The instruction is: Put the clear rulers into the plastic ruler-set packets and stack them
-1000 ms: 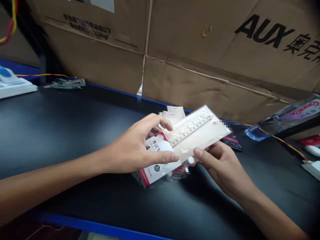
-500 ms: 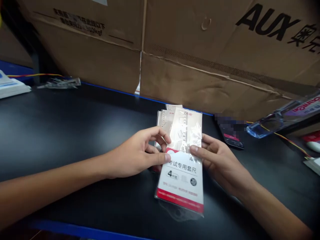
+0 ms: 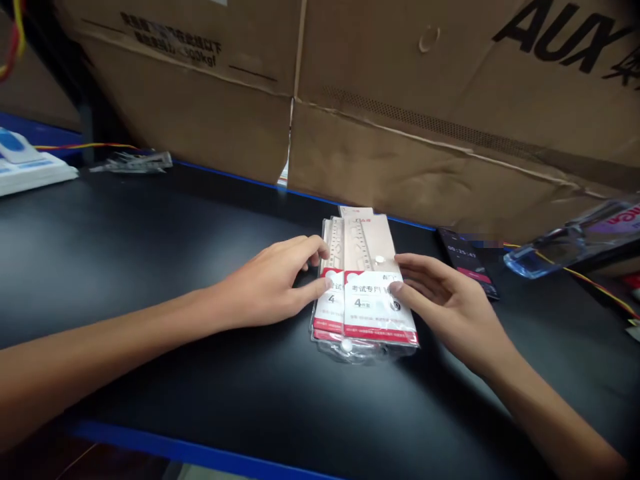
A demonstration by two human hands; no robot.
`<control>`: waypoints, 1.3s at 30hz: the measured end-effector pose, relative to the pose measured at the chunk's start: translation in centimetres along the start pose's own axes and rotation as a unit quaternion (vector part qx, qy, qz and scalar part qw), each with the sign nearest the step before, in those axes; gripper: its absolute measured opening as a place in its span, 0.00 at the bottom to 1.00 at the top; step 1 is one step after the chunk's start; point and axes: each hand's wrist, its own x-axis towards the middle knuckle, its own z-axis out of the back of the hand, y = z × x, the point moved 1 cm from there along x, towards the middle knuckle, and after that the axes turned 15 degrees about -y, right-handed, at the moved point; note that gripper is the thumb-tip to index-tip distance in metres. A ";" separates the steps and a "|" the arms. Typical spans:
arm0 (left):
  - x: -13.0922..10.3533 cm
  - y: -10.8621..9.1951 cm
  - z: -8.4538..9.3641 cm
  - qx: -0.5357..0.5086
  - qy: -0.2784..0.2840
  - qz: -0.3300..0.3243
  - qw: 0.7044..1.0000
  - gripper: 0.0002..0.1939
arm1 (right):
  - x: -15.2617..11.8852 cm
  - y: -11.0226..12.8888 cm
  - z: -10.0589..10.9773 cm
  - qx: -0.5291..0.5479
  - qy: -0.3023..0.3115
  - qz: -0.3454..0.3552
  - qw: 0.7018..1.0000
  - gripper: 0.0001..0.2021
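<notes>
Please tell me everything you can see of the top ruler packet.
The top ruler packet is a flat, clear sleeve, apparently plastic. A ruler with dark markings shows against a pale backing in its far part; nearer is a white label with dark print, a large 4 and a red bottom strip. It lies face up, overlapping other packets, pointing away from the person. The right hand appears to rest its thumb on the label's right side, other fingers beside that edge.

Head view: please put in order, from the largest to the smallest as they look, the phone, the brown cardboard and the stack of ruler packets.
1. Brown cardboard, across the background and cut off by the frame.
2. Stack of ruler packets.
3. Phone, clearly smallest.
</notes>
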 end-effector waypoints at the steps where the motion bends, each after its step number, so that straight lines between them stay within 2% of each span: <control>1: 0.0 0.1 0.0 0.027 0.009 -0.004 1.000 0.19 | 0.0 -0.1 0.1 -0.034 0.005 0.037 0.999 0.21; 4: -0.2 0.1 0.3 0.070 0.054 -0.003 0.996 0.37 | 0.0 -0.2 0.3 -0.122 0.022 0.117 0.985 0.19; 7: -0.8 -0.4 0.7 0.076 0.107 -0.040 0.990 0.54 | 0.3 -0.5 0.3 -0.201 0.026 0.139 0.969 0.22; 10: -1.1 -0.7 0.8 0.073 0.121 -0.072 0.987 0.62 | 0.8 -0.9 0.5 -0.244 0.038 0.157 0.956 0.24; 14: -1.0 -0.6 0.0 0.077 0.079 -0.057 0.992 0.55 | 1.4 -1.1 0.9 -0.246 0.073 0.202 0.945 0.18; 18: -0.8 -0.6 -0.6 0.077 0.052 -0.047 0.995 0.48 | 1.4 -0.3 1.2 -0.225 0.128 0.210 0.943 0.15; 24: -0.6 -0.2 -0.5 0.070 0.052 -0.034 0.996 0.47 | 0.8 0.9 1.3 -0.219 0.187 0.232 0.929 0.06; 31: -0.3 0.3 -0.6 0.057 0.077 -0.056 0.994 0.46 | 0.8 1.3 1.8 -0.232 0.188 0.222 0.928 0.04; 39: 0.2 0.4 -0.4 0.048 0.085 -0.036 0.995 0.47 | 1.0 1.5 1.8 -0.218 0.204 0.219 0.929 0.02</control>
